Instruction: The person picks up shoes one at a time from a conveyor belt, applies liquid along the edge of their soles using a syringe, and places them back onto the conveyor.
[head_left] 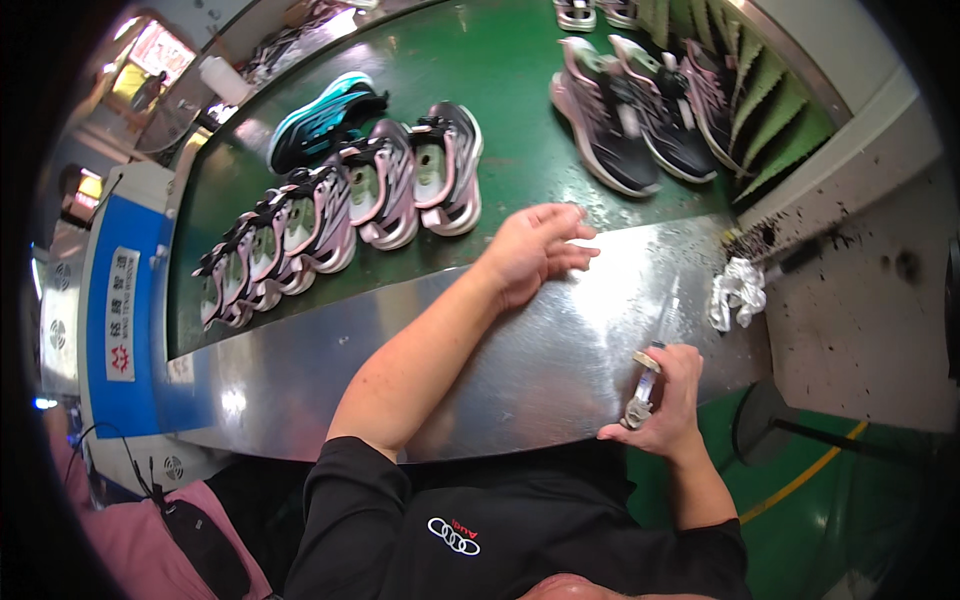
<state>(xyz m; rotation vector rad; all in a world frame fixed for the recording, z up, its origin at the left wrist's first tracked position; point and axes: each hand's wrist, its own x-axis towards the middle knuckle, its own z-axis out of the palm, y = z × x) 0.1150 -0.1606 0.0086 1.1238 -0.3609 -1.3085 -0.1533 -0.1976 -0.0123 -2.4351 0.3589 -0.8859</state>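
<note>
My left hand [537,253] reaches over the steel strip of the bench with its fingers apart, holding nothing. The nearest row of shoes [377,190], grey and black with pink soles, stands to its left on the green surface. Farther ahead and to the right of it are several dark grey and pink shoes [612,135]. Close to the bench's front edge, my right hand [675,402] grips a small pale, partly see-through object [641,392] with a round cream end. Its exact kind is unclear, as the fingers and glare cover part of it.
A turquoise shoe [318,120] sits behind the left row. A crumpled white wad [738,293] lies at the steel strip's right end by a dark-handled tool [797,258]. Green flaps [783,120] hang at the far right. A person in pink [205,535] is at the lower left.
</note>
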